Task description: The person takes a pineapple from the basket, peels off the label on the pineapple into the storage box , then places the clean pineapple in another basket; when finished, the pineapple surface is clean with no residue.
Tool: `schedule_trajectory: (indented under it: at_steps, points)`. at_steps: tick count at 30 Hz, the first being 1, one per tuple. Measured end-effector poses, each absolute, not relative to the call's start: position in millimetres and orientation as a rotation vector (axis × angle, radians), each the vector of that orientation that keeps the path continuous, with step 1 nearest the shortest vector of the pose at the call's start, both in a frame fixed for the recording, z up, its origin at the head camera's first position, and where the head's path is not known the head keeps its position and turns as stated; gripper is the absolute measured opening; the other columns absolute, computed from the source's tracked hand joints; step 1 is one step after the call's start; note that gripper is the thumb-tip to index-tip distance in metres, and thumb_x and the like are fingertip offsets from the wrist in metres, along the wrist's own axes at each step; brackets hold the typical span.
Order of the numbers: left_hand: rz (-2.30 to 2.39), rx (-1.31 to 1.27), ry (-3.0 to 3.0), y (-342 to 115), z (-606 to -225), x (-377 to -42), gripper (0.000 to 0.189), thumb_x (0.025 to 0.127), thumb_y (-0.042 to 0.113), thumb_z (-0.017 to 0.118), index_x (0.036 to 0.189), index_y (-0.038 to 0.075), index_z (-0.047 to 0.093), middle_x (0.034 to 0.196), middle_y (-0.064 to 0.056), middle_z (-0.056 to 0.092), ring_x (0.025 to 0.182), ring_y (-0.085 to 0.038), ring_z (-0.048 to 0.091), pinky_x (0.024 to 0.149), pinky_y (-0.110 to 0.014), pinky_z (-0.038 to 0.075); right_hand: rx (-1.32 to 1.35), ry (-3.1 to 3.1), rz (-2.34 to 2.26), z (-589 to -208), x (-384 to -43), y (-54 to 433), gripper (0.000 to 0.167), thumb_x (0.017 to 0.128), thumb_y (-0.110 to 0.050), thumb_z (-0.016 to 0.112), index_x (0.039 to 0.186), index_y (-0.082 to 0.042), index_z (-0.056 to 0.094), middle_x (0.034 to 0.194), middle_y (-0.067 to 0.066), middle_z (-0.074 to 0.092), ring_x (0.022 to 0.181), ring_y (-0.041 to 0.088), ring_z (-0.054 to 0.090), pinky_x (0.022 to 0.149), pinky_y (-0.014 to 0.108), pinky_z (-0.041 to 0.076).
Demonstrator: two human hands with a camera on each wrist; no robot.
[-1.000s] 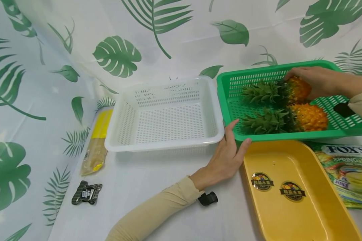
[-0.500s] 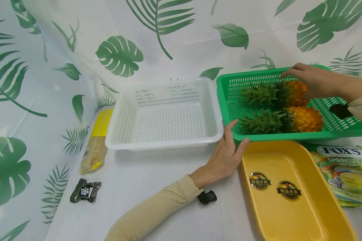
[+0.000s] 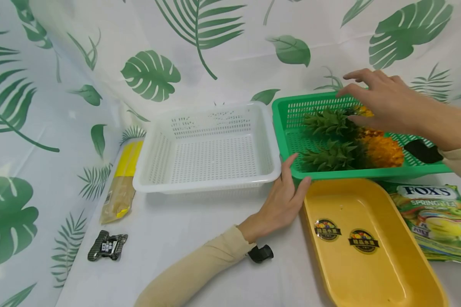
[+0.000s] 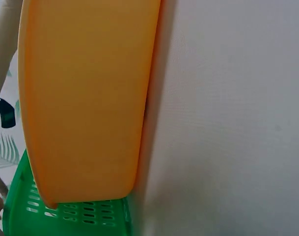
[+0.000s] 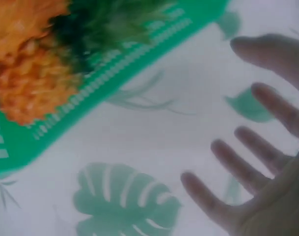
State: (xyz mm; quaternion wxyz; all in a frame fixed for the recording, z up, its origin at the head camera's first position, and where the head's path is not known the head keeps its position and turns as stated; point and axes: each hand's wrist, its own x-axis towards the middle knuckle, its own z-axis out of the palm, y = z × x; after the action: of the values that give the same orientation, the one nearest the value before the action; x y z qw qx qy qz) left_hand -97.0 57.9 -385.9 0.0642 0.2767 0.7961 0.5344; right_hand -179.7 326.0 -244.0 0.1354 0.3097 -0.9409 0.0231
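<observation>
Two pineapples lie side by side in a green basket [image 3: 292,170], leafy crowns pointing left. The near pineapple [image 3: 384,151] shows whole; the far pineapple [image 3: 324,121] is partly covered by my right hand [image 3: 392,102] in the head view. That hand hovers above the basket with fingers spread and holds nothing; in the right wrist view it is apart from the fruit. My left hand [image 3: 278,202] has its fingers extended at the gap between the green basket and a white basket [image 3: 211,185], its fingertips at their near corners.
In front of the green basket stands a yellow tray [image 3: 376,277], with a green FOX'S bag [image 3: 438,217] to its right. A yellow-and-clear packet [image 3: 123,183] lies left of the white basket, a small black wrapper [image 3: 107,246] nearer. Patterned cloth rises behind.
My right hand has let go of the far pineapple, lifted off it and opened its fingers. The left hand keeps its place by the baskets while the head view shifts slightly.
</observation>
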Motion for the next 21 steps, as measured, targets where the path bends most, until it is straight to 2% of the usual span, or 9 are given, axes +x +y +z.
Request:
schedule_trajectory:
  at_steps: [5,8,9,10,12,15,16,17,21]
  points:
    - [1.551,0.769,2.350,45.0,-376.5,-82.0,0.067,0.115,0.048,0.027,0.168,0.018,0.000,0.172,-0.017,0.016,0.156,-0.025,0.027,0.125,-0.042,0.027,0.825,-2.648,0.114,-232.7,-157.2,313.3,0.065,0.083,0.002,0.084,0.139,0.002,0.051,0.152,0.035,0.039,0.127,0.062,0.040,0.101,0.081,0.029]
    - [1.474,0.741,2.295,31.4,-365.2,-69.1,0.069,0.114,0.051,0.027,0.168,0.020,-0.001,0.171,-0.015,0.017,0.149,-0.021,0.039,0.120,-0.040,0.036,0.830,-2.606,0.107,-231.0,-145.4,309.4,0.068,0.082,0.002,0.085,0.140,0.002,0.050,0.151,0.035,0.040,0.126,0.062,0.040,0.102,0.080,0.030]
    - [1.445,0.738,2.275,26.1,-361.4,-65.0,0.069,0.113,0.052,0.028,0.168,0.020,0.000,0.169,-0.014,0.020,0.145,-0.019,0.044,0.117,-0.038,0.039,0.831,-2.601,0.110,-231.3,-141.8,308.3,0.059,0.091,-0.008,0.081,0.140,0.001,0.050,0.151,0.034,0.040,0.126,0.062,0.040,0.102,0.080,0.030]
    - [1.420,0.732,2.254,20.3,-357.6,-61.4,0.069,0.113,0.052,0.029,0.168,0.021,0.002,0.167,-0.014,0.024,0.142,-0.016,0.047,0.114,-0.036,0.042,0.828,-2.600,0.109,-231.9,-138.3,306.6,0.058,0.092,-0.010,0.081,0.140,0.001,0.051,0.151,0.034,0.040,0.126,0.062,0.040,0.102,0.080,0.030]
    - [1.381,0.719,2.195,7.2,-349.3,-56.2,0.068,0.113,0.052,0.034,0.167,0.021,0.008,0.161,-0.010,0.035,0.133,-0.010,0.053,0.107,-0.031,0.046,0.840,-2.584,0.117,-233.4,-131.6,302.5,0.055,0.103,-0.036,0.069,0.140,0.001,0.052,0.150,0.033,0.042,0.125,0.062,0.042,0.100,0.080,0.031]
    - [1.348,0.742,2.088,-17.3,-338.4,-54.8,0.061,0.112,0.047,0.043,0.163,0.021,0.022,0.146,-0.001,0.051,0.123,-0.005,0.057,0.098,-0.026,0.050,0.886,-2.552,0.144,-236.3,-123.1,297.5,0.083,0.102,-0.071,0.031,0.138,0.001,0.054,0.148,0.033,0.044,0.122,0.060,0.045,0.097,0.079,0.033]
    - [1.336,0.768,2.065,-26.5,-334.8,-55.8,0.057,0.112,0.045,0.045,0.161,0.021,0.027,0.141,0.002,0.055,0.120,-0.004,0.058,0.097,-0.025,0.051,0.899,-2.545,0.155,-237.0,-121.0,296.0,0.085,0.102,-0.073,0.029,0.138,0.001,0.054,0.147,0.032,0.045,0.120,0.059,0.046,0.097,0.078,0.033]
    - [1.323,0.810,2.051,-35.9,-331.6,-57.5,0.054,0.112,0.042,0.047,0.159,0.020,0.032,0.136,0.005,0.058,0.117,-0.004,0.059,0.096,-0.025,0.051,0.916,-2.534,0.171,-237.6,-119.3,295.0,0.095,0.097,-0.078,0.019,0.138,0.000,0.054,0.147,0.032,0.046,0.118,0.058,0.048,0.095,0.078,0.033]
    - [1.322,1.016,2.120,-73.9,-318.9,-66.6,0.036,0.111,0.027,0.055,0.145,0.016,0.052,0.127,0.007,0.065,0.112,-0.005,0.062,0.098,-0.027,0.052,0.930,-2.542,0.237,-240.0,-115.7,293.9,0.087,0.100,-0.074,0.027,0.139,-0.002,0.055,0.147,0.031,0.047,0.115,0.056,0.048,0.094,0.075,0.032]
